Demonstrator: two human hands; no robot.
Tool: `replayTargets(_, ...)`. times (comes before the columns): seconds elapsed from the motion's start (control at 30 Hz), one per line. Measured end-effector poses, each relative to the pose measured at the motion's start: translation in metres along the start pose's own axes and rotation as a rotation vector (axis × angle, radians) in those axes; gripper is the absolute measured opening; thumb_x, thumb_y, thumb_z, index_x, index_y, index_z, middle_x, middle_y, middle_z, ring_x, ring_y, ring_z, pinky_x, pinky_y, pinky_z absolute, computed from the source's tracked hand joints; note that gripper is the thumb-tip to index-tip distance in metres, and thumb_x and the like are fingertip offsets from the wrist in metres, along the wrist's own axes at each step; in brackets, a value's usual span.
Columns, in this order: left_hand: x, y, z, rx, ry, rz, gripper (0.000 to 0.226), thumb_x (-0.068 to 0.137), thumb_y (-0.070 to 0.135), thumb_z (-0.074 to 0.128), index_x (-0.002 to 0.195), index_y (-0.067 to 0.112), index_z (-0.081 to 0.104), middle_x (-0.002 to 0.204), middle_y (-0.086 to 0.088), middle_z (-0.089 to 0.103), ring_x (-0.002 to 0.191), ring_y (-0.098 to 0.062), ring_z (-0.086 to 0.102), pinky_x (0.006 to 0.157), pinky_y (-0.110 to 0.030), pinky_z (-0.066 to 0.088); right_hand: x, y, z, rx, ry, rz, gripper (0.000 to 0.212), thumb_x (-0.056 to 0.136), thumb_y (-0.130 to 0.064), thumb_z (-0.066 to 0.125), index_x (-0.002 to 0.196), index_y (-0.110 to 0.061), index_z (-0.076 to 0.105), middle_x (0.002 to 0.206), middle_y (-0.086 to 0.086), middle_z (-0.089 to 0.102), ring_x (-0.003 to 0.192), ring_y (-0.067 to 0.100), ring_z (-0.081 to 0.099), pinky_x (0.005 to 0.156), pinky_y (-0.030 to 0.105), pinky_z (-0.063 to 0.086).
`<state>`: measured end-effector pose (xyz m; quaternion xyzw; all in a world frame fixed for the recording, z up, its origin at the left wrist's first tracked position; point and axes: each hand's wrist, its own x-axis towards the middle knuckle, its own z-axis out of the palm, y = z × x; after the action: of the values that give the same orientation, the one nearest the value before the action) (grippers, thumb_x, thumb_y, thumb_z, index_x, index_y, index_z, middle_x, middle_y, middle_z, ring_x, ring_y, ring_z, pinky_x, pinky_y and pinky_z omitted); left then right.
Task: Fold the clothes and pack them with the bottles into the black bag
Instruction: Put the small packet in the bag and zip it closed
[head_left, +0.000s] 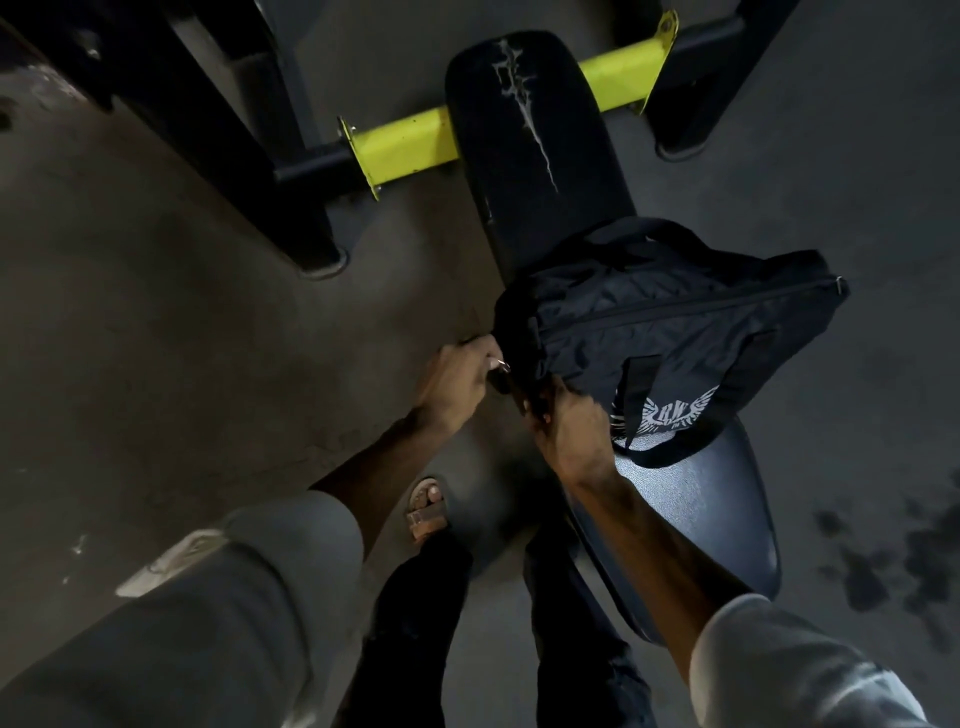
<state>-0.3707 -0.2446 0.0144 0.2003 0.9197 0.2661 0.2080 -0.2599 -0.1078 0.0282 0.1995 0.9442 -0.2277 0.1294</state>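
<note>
Straight down in the head view, the black bag (670, 317) lies across a black padded bench (706, 525), resting where the torn back pad meets the seat, with its near end hanging over the bench's left edge. Its zip (691, 309) runs along the top and looks closed. A white winged logo (670, 415) shows on the side facing the camera, partly crossed by a handle strap (638, 387). The left hand (460, 379) has its fingers curled round the bag's near end corner, with a small metal ring (502, 365) just at its thumb. The right hand (569, 418) is clenched on the fabric of that same end, just beside the left. Both forearms come out of pale sleeves (270, 587). A yellow crossbar (405, 145) passes behind the bench, and a sandal (427, 506) stands on the grey floor (156, 312) between the arms.
</note>
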Motion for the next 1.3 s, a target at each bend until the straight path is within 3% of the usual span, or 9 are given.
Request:
replayTargets(0.17, 0.033, 0.001, -0.018, 0.061, 0.080, -0.035, 0.020, 0.095, 0.003, 0.051, 0.102, 0.017, 0.064, 0.105, -0.007, 0.071, 0.094, -0.029, 0.067, 0.070, -0.029, 0.044, 0.002, -0.004, -0.003, 0.010, 0.035, -0.030, 0.029, 0.091, -0.037, 0.062, 0.107, -0.014, 0.057, 0.095, 0.012, 0.071, 0.083, 0.039, 0.071, 0.069, 0.041, 0.052)
replayTargets(0.43, 0.062, 0.012, -0.022, 0.061, 0.183, -0.121, 0.024, 0.088, -0.003, 0.045, 0.098, 0.012, 0.060, 0.095, -0.016, 0.070, 0.090, -0.038, 0.067, 0.076, -0.044, 0.056, 0.006, -0.018, -0.006, -0.023, 0.062, -0.138, 0.031, 0.085, -0.036, 0.069, 0.101, -0.011, 0.059, 0.084, 0.015, 0.069, 0.071, 0.040, 0.069, 0.059, 0.039, 0.048)
replayTargets(0.73, 0.069, -0.001, -0.011, 0.071, 0.198, -0.159, 0.030, 0.082, -0.008, 0.049, 0.099, 0.013, 0.061, 0.099, -0.013, 0.071, 0.091, -0.036, 0.067, 0.077, -0.044, 0.056, 0.005, -0.027, 0.009, -0.042, -0.027, -0.143, 0.032, 0.092, -0.040, 0.060, 0.112, -0.015, 0.056, 0.098, 0.011, 0.070, 0.085, 0.034, 0.070, 0.065, 0.032, 0.034)
replayTargets(0.87, 0.063, -0.012, -0.009, 0.001, 0.106, -0.174, 0.023, 0.085, -0.007, 0.049, 0.086, 0.015, 0.058, 0.086, -0.014, 0.066, 0.084, -0.036, 0.065, 0.071, -0.040, 0.054, 0.004, -0.022, 0.016, -0.112, -0.161, -0.139, 0.035, 0.099, -0.041, 0.050, 0.123, -0.016, 0.047, 0.110, 0.011, 0.068, 0.095, 0.033, 0.070, 0.071, 0.035, 0.047)
replayTargets(0.97, 0.048, -0.007, -0.018, -0.112, 0.056, -0.230, 0.026, 0.083, -0.009, 0.046, 0.090, 0.012, 0.060, 0.086, -0.016, 0.063, 0.085, -0.037, 0.064, 0.070, -0.032, 0.048, -0.002, -0.012, 0.008, -0.080, -0.165, -0.118, 0.036, 0.098, -0.047, 0.049, 0.119, -0.017, 0.048, 0.106, 0.009, 0.068, 0.089, 0.034, 0.071, 0.070, 0.036, 0.050)
replayTargets(1.07, 0.021, 0.005, -0.026, -0.072, 0.191, -0.185, 0.028, 0.084, 0.001, 0.052, 0.108, 0.015, 0.059, 0.109, -0.007, 0.058, 0.092, -0.027, 0.063, 0.081, -0.039, 0.054, -0.007, 0.005, -0.021, -0.093, -0.079, -0.129, 0.041, 0.091, -0.048, 0.057, 0.116, -0.016, 0.054, 0.097, 0.007, 0.070, 0.079, 0.033, 0.072, 0.063, 0.036, 0.052)
replayTargets(1.17, 0.002, 0.037, -0.039, 0.055, 0.238, 0.027, 0.028, 0.090, 0.030, 0.060, 0.116, 0.019, 0.060, 0.120, -0.003, 0.056, 0.105, -0.023, 0.057, 0.088, -0.038, 0.047, 0.002, 0.039, -0.078, -0.143, 0.174, -0.127, 0.049, 0.075, -0.030, 0.077, 0.115, -0.011, 0.057, 0.104, 0.010, 0.063, 0.088, 0.033, 0.065, 0.059, 0.037, 0.052)
replayTargets(1.23, 0.005, 0.058, -0.040, 0.248, 0.140, 0.183, 0.056, 0.086, 0.054, 0.062, 0.129, 0.019, 0.057, 0.130, -0.002, 0.057, 0.117, -0.024, 0.053, 0.097, -0.039, 0.041, 0.025, 0.066, -0.118, -0.333, 0.270, -0.108, 0.059, 0.065, -0.020, 0.081, 0.117, -0.011, 0.056, 0.110, 0.013, 0.057, 0.097, 0.034, 0.057, 0.069, 0.041, 0.054)
replayTargets(1.3, 0.014, 0.072, -0.037, 0.436, -0.002, 0.235, 0.078, 0.081, 0.063, 0.063, 0.142, 0.017, 0.049, 0.140, -0.004, 0.054, 0.125, -0.025, 0.051, 0.103, -0.040, 0.038, 0.054, 0.092, -0.143, -0.512, 0.209, -0.101, 0.066, 0.068, -0.017, 0.075, 0.130, -0.011, 0.052, 0.127, 0.016, 0.053, 0.114, 0.037, 0.051, 0.093, 0.048, 0.048)
